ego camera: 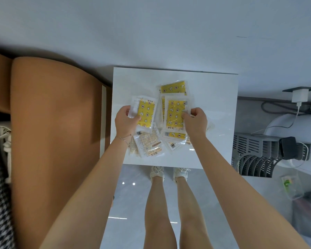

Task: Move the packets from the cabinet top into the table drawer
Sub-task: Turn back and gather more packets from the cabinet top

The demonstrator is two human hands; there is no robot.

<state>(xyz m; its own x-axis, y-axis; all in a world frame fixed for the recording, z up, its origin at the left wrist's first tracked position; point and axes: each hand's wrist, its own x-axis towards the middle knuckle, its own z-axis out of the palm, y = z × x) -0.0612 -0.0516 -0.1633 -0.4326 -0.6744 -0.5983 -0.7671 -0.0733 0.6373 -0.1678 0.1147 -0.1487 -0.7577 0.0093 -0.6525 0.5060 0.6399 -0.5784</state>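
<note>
Several clear packets with yellow patterned inserts lie in a loose pile (pixel 174 88) on the white cabinet top (pixel 214 108). My left hand (pixel 124 121) grips one yellow packet (pixel 145 112) by its left edge, lifted slightly over the pile's left side. My right hand (pixel 196 121) pinches another yellow packet (pixel 174 114) at its right edge, on top of the pile. Under my wrists lie packets with their printed backs up (pixel 149 142). No drawer is in view.
A brown padded headboard or seat (pixel 52 132) stands left of the cabinet. To the right are a grey slatted basket (pixel 255 153), a charger with cables (pixel 299 96) and a black device (pixel 288 147). My legs and shoes stand on the glossy floor below.
</note>
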